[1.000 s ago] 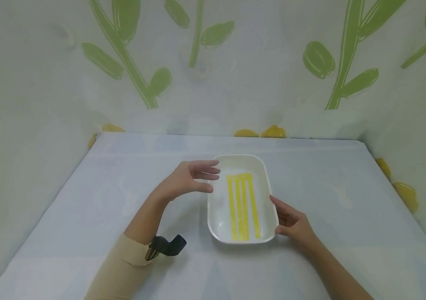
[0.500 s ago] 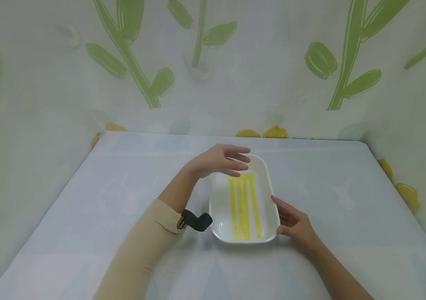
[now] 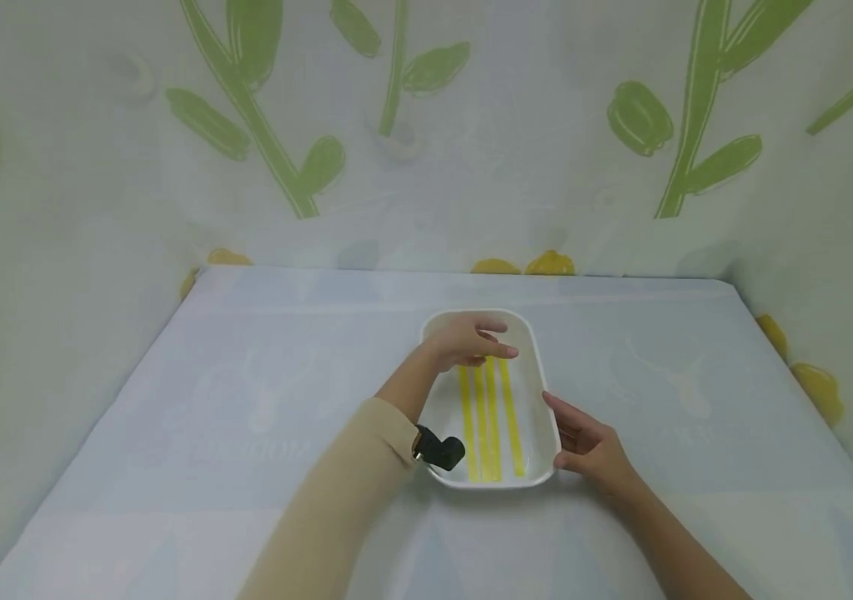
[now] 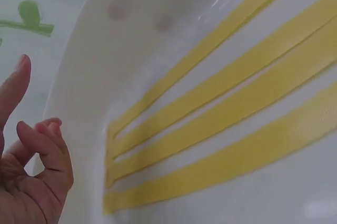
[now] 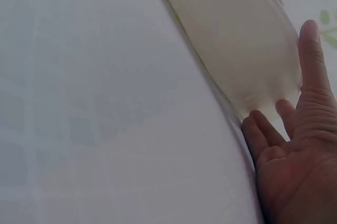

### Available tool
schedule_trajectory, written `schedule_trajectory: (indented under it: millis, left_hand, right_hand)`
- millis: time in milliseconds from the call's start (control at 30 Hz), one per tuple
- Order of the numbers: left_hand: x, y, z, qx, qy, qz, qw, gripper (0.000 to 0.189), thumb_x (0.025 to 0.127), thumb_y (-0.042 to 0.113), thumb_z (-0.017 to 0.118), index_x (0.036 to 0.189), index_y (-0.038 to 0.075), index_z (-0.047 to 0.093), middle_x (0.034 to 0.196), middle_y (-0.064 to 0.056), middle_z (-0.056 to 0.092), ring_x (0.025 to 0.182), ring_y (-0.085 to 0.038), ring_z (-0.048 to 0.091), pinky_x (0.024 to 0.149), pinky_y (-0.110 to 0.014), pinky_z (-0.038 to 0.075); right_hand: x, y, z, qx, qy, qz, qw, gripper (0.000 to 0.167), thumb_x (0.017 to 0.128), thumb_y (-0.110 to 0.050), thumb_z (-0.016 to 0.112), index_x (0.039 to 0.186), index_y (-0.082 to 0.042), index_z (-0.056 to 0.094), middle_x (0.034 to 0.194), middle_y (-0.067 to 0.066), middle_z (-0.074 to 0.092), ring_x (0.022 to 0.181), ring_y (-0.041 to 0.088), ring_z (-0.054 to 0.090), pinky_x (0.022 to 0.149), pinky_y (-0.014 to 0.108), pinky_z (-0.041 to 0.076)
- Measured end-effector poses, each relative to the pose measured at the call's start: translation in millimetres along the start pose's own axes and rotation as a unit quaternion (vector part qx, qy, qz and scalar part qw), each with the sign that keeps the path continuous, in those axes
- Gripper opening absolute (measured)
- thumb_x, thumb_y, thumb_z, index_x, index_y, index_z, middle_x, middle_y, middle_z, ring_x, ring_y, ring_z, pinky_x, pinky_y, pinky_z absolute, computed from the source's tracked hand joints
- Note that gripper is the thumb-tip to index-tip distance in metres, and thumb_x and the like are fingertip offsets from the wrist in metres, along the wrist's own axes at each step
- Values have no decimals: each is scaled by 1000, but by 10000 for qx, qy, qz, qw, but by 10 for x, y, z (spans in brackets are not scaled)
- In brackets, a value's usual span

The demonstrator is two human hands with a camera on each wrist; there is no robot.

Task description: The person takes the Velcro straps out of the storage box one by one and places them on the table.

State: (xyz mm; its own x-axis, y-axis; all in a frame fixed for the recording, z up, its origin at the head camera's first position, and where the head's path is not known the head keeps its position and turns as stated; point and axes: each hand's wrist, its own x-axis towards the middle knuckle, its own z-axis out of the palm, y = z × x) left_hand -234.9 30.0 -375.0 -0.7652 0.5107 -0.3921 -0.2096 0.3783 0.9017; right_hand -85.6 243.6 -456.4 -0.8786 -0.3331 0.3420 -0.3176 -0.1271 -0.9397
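Note:
A white rectangular dish (image 3: 531, 383) stands on the table with several flat yellow strips (image 3: 492, 425) lying lengthwise in it. My left hand (image 3: 464, 340) is over the dish's far end and covers the strips' far ends in the head view. In the left wrist view, its fingers are loosely bent beside the strips (image 4: 210, 124), with nothing visible in them. My right hand (image 3: 594, 454) touches the dish's right side. The right wrist view shows its fingertips against the outer wall (image 5: 237, 39), one digit stretched up along the rim.
A pale patterned cloth (image 3: 306, 375) covers the table around the dish. Behind it rises a curtain-like backdrop (image 3: 516, 150) with green leaf prints. A black wrist camera (image 3: 441, 452) on the left forearm overlaps the dish's near left corner.
My left hand has moved right from the dish's left edge, across its far end, and dropped lower over the dish. The right hand, dish and strips have stayed in place.

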Motion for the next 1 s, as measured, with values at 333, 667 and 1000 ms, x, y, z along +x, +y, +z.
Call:
schedule_trajectory:
  millis: [333,667,1000]
  left_hand:
    - [146,-257,169,451,828,98,9955,64,68,11,85,125,2,57,119,-20,60,55,-10,41,52,-21,39]
    - [143,-330,294,2594,1085,448,9586,77,65,21,87,132,3,52,127,-12,58,117,-25,53,104,-31,39]
    - [155,-320,339,2742,932,438,9561,73,67,19,86,131,7,53,114,-7,62,100,-19,58,93,-29,47]
  right_hand:
    - [-11,3,13,-162,139,219,9995,70,82,-12,72,140,8,37,139,-8,50,121,6,53,91,21,47]
    - [-43,-24,50,10,120,390,9992,70,82,-11,72,139,9,36,137,-9,52,120,6,54,91,21,47]
    - [-23,-44,49,-80,141,390,9991,71,83,-15,71,140,8,36,138,-11,51,122,4,52,93,20,46]
